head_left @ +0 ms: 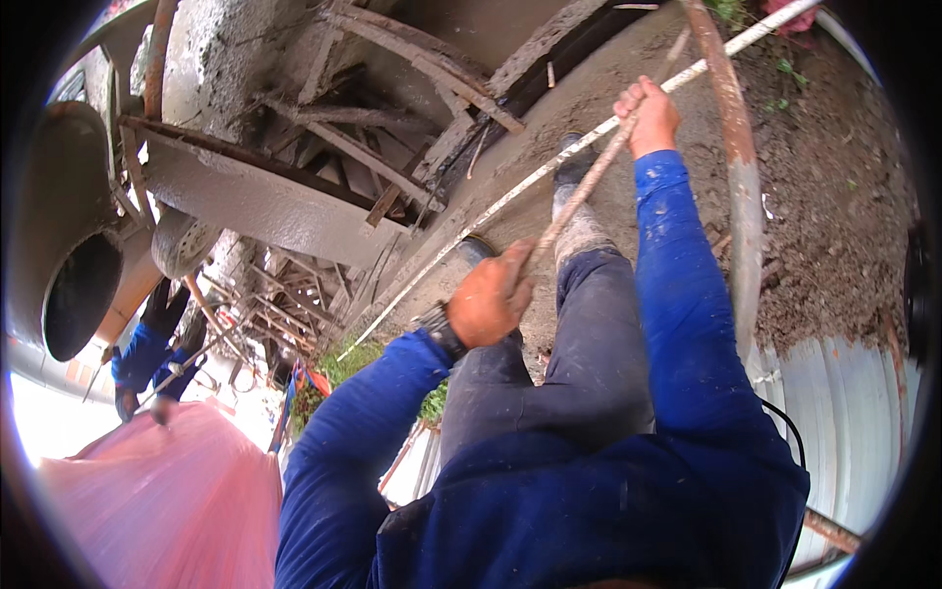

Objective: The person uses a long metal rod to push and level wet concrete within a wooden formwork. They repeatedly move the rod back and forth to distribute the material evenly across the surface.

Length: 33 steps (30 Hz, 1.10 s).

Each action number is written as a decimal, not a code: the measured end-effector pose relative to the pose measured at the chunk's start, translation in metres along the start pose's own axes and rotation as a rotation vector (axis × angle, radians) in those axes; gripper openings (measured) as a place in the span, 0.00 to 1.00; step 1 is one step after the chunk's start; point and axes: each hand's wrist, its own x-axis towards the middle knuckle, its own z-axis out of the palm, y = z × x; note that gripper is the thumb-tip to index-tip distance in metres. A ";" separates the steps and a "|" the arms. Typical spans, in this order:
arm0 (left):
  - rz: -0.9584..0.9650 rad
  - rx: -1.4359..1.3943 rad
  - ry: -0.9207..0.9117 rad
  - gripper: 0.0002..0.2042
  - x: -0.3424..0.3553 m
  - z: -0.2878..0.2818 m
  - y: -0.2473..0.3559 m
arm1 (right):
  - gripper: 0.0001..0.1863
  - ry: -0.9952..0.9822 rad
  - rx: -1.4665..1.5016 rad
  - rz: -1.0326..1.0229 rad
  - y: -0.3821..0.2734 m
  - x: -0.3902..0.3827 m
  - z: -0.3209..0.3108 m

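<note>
Both my hands grip a long wooden pole [583,192], which slants from my waist up and away to the right. My left hand [488,297] is wrapped round its near part, with a dark watch [441,330] on the wrist. Farther along, my right hand [648,116] is closed round the pole with the arm stretched out. Whether a tool head sits on the far end I cannot tell. A thin white pole [510,210] runs diagonally behind the wooden one, passing close by my right hand. My muddy boot [574,162] stands on wet grey ground below.
A mud-splashed metal trough [265,201] and steel frames [378,157] lie ahead to the left. A round drum [59,187] stands far left, near another person in blue [147,363]. Pink sheeting [177,501] is lower left. A rusty post [734,137], soil [834,236] and corrugated metal [844,422] are right.
</note>
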 end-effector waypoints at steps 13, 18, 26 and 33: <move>-0.414 0.210 -0.085 0.22 -0.188 -0.086 0.071 | 0.12 0.133 0.149 0.701 0.267 -0.203 0.024; -0.209 0.213 -0.064 0.24 -0.075 -0.052 0.059 | 0.09 0.147 0.299 0.584 0.198 -0.072 -0.005; -0.035 0.101 0.053 0.25 0.008 0.011 0.062 | 0.08 0.132 0.132 0.288 0.056 0.008 -0.020; -0.019 0.002 0.026 0.25 -0.048 -0.031 0.034 | 0.09 0.082 -0.113 -0.057 0.053 -0.063 0.018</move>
